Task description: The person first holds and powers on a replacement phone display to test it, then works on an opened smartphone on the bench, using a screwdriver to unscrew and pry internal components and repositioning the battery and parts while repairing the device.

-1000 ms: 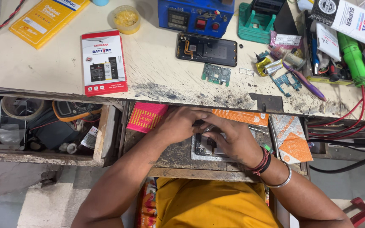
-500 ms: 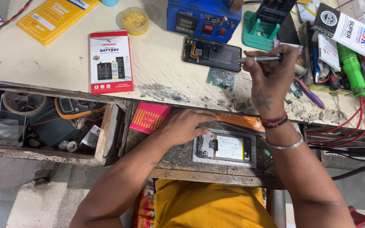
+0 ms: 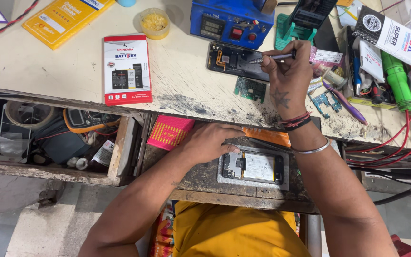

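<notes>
Mid-teardown: right hand point(image 3: 288, 76) pinching a screwdriver point(image 3: 272, 58) over the dark phone back point(image 3: 236, 60) on the bench, left hand point(image 3: 210, 143) pressing flat, fingers loose, on the opened phone point(image 3: 254, 167) in the drawer. Probably needs bringing the tip down onto that phone's screws.

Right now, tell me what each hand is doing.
Left hand: open, fingers resting on the opened phone, gripping nothing.
Right hand: closed on a screwdriver.
</notes>
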Action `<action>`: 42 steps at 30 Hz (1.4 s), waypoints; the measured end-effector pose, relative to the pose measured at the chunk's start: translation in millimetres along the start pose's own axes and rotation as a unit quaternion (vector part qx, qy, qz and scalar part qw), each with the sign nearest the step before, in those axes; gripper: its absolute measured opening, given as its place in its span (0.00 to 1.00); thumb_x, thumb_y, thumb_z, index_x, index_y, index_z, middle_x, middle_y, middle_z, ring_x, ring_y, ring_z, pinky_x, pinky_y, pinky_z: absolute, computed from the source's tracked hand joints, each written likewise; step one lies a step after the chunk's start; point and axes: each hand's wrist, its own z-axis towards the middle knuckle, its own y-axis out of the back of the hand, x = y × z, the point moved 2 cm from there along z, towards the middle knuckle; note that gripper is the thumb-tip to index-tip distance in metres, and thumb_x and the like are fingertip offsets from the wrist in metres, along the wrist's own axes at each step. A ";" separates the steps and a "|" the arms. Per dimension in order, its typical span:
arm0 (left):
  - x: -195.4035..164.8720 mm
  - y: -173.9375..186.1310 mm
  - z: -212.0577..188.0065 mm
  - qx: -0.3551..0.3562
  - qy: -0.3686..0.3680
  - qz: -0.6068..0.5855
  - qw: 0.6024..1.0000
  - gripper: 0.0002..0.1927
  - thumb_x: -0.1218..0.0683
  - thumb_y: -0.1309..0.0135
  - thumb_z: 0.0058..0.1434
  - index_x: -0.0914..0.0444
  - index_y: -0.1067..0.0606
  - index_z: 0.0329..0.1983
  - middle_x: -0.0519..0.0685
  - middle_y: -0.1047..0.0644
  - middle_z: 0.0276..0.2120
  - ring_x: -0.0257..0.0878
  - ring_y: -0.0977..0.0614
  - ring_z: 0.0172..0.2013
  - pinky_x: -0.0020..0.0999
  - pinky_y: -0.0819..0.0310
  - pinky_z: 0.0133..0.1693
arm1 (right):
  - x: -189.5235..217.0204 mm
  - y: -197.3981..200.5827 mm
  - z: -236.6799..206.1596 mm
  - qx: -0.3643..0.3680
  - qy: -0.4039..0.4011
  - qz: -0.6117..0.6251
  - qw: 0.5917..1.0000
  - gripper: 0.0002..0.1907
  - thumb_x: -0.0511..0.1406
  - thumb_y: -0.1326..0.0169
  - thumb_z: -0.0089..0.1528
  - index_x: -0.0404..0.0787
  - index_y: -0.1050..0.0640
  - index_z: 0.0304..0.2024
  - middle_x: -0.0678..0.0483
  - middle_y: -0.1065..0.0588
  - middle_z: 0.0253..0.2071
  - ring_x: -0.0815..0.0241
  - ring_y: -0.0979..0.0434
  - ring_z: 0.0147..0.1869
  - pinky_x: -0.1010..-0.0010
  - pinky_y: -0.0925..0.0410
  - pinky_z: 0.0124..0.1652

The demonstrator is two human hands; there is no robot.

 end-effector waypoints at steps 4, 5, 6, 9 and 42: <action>-0.8 1.6 -0.2 -0.002 -0.002 0.001 1.000 0.27 0.50 0.35 0.55 0.57 0.23 0.59 0.50 0.23 0.59 0.50 0.21 0.57 0.46 0.28 0.59 | -2.0 4.7 -5.2 -0.011 0.002 0.008 1.000 0.20 0.24 0.41 0.73 0.37 0.41 0.51 0.44 0.21 0.47 0.63 0.16 0.54 0.74 0.19 0.51; -1.0 2.0 -0.3 -0.003 -0.003 0.002 1.000 0.27 0.50 0.35 0.55 0.57 0.23 0.59 0.50 0.23 0.59 0.51 0.21 0.57 0.46 0.28 0.58 | -3.2 7.2 -7.5 -0.015 -0.005 0.021 1.000 0.20 0.24 0.41 0.73 0.37 0.41 0.51 0.44 0.21 0.47 0.62 0.16 0.52 0.73 0.19 0.50; -1.1 1.9 -0.2 -0.005 -0.004 0.001 1.000 0.27 0.50 0.35 0.55 0.57 0.23 0.59 0.50 0.23 0.59 0.51 0.21 0.57 0.46 0.28 0.58 | -4.8 10.3 -10.2 -0.018 -0.012 0.034 0.999 0.20 0.24 0.41 0.73 0.38 0.42 0.51 0.45 0.21 0.47 0.62 0.16 0.51 0.73 0.20 0.50; -1.6 2.5 -1.1 -0.012 -0.009 -0.005 1.000 0.27 0.50 0.35 0.55 0.58 0.23 0.58 0.51 0.22 0.59 0.51 0.21 0.57 0.46 0.27 0.57 | -6.2 21.9 -21.9 -0.025 -0.027 0.064 0.997 0.20 0.24 0.42 0.73 0.38 0.42 0.51 0.45 0.21 0.48 0.61 0.16 0.54 0.70 0.20 0.52; -4.0 -0.9 -8.6 -0.127 -0.040 -0.047 0.990 0.10 0.47 0.36 0.61 0.56 0.15 0.41 0.46 0.14 0.37 0.39 0.11 0.37 0.34 0.17 0.40 | -6.0 56.2 -175.2 0.014 -0.142 0.129 0.981 0.21 0.23 0.44 0.70 0.41 0.42 0.53 0.40 0.22 0.51 0.61 0.19 0.53 0.72 0.25 0.55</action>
